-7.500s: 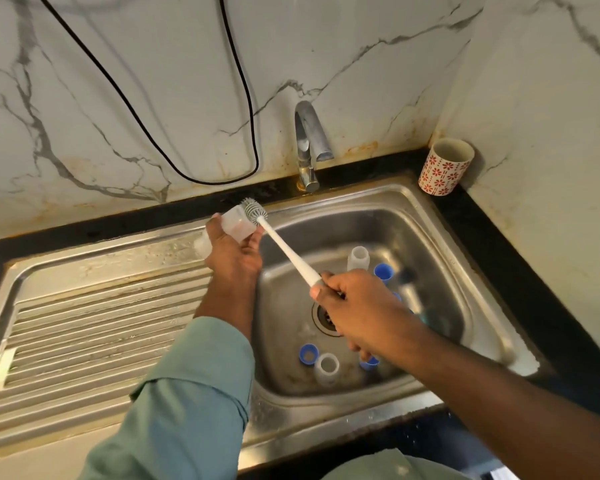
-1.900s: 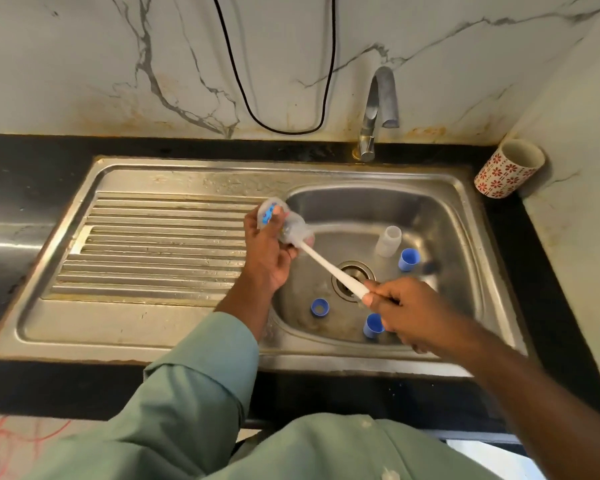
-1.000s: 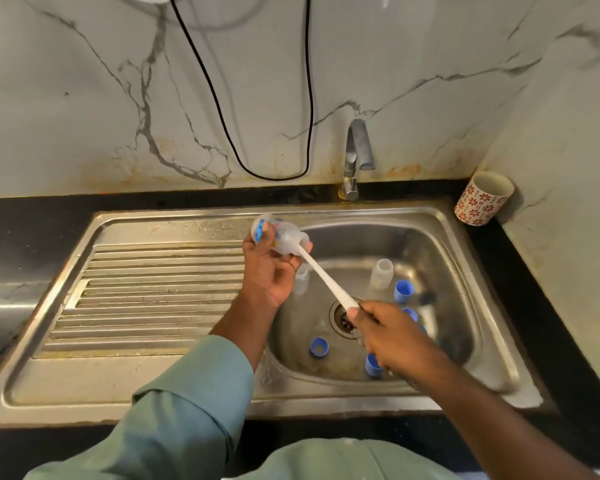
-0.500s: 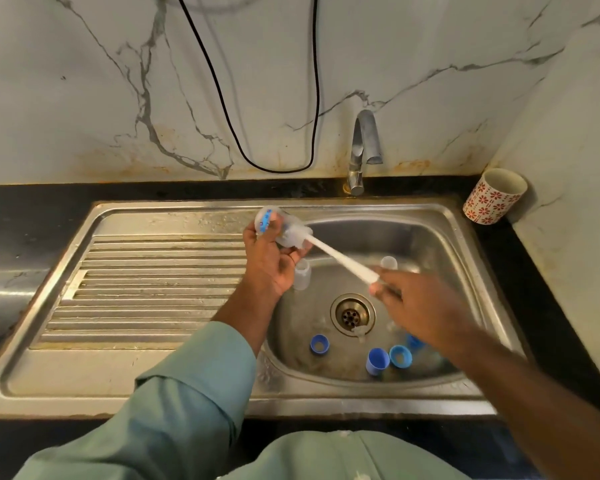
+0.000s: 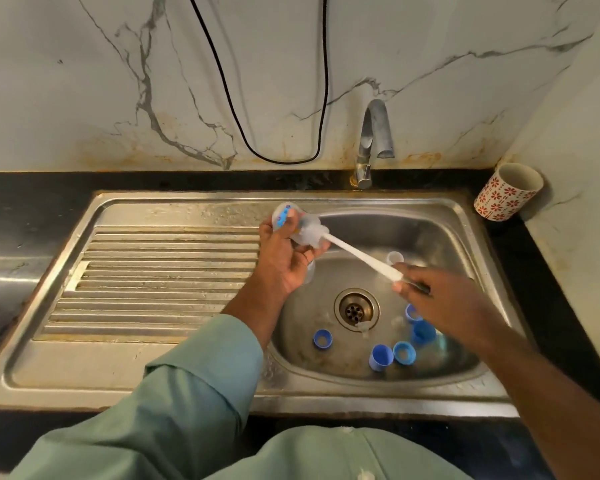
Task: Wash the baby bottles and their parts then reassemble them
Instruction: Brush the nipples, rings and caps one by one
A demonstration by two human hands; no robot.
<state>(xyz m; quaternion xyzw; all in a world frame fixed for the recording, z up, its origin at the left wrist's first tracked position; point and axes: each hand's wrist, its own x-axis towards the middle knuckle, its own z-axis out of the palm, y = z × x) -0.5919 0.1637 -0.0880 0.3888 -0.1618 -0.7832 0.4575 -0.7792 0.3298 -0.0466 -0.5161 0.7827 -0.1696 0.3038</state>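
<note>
My left hand grips a clear baby bottle on its side above the left rim of the sink bowl. My right hand holds the white handle of a bottle brush, whose head sits inside the bottle's mouth. Down in the bowl lie several blue rings and caps, one blue ring to the left of the drain. A clear cap stands behind my right hand. Another clear part shows just under my left hand.
The ribbed draining board lies to the left of the bowl. A steel tap rises at the back, with no water seen running. A red-flowered cup stands in the right corner. A black cable hangs on the marble wall.
The brush stays in the bottle while my right hand shifted from over the drain to the right and up, swinging the handle. The camera view moved slightly.
</note>
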